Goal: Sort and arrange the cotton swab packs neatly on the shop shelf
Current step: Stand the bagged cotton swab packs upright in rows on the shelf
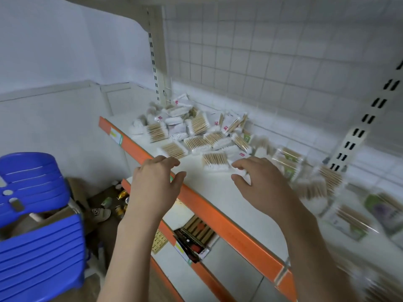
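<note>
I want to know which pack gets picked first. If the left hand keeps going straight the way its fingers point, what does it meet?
Probably the clear pack of wooden-stick cotton swabs just beyond the left hand, though depth is unclear.

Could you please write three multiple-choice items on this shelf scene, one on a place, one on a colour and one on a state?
1. Where does the loose heap of cotton swab packs lie?
A. on the floor
B. on the white shelf, toward its back left
C. on the blue stool

2. What colour is the shelf's front edge strip?
A. orange
B. green
C. black

3. What is the left hand doing?
A. gripping a pack
B. pressing on the stool
C. holding nothing, fingers loosely curled over the shelf edge

Answers: 1 B, since the heap sits by the back grid panel; 2 A, the strip is plainly orange; 3 C, no pack is in its fingers.
</note>
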Tool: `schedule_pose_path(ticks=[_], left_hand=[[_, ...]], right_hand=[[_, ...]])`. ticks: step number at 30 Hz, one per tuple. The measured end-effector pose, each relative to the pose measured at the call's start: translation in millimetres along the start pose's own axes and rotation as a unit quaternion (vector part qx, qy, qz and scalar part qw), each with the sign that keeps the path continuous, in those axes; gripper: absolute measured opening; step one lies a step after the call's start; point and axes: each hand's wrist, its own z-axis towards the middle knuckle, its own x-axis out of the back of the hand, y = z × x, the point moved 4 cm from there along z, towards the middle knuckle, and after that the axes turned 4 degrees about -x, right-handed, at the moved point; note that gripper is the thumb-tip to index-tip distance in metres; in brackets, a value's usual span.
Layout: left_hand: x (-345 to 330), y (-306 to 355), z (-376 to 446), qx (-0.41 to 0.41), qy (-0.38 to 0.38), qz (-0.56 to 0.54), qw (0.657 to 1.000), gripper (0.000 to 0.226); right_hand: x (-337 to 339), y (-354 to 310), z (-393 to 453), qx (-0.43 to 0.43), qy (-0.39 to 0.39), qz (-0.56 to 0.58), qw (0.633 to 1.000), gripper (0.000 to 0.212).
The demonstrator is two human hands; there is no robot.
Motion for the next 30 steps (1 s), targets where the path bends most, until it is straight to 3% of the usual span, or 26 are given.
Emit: schedule_pose_path(ticks=[5,16,23,30], left_hand=[[-13.1,-40.1,23.9,0.006,-0.035,-0.007,0.999,0.032],[-45.5,-120.5,115.6,-0.054,-0.131,-0.045,0.989,0.044],[-81.5,-124.2,155.5,-0.106,-0.199,-0.069,0.972,0.048],[-103.6,-114.3,170.6,-0.095,-0.236,-0.090,0.963,0.039]], right_hand=[[-31.9,-7.6,26.7,-0.049,-0.019,-0.006,0.999,0.035],[-85.9,-16.8,81.5,-0.301,0.005,-0.027,0.953,0.046],[-99.3,-19.6,87.6,-0.406,0.021,-0.025,0.913,0.053],[-105.6,-9.7,80.8,-0.461,0.026,-0.015,0.887,0.075]])
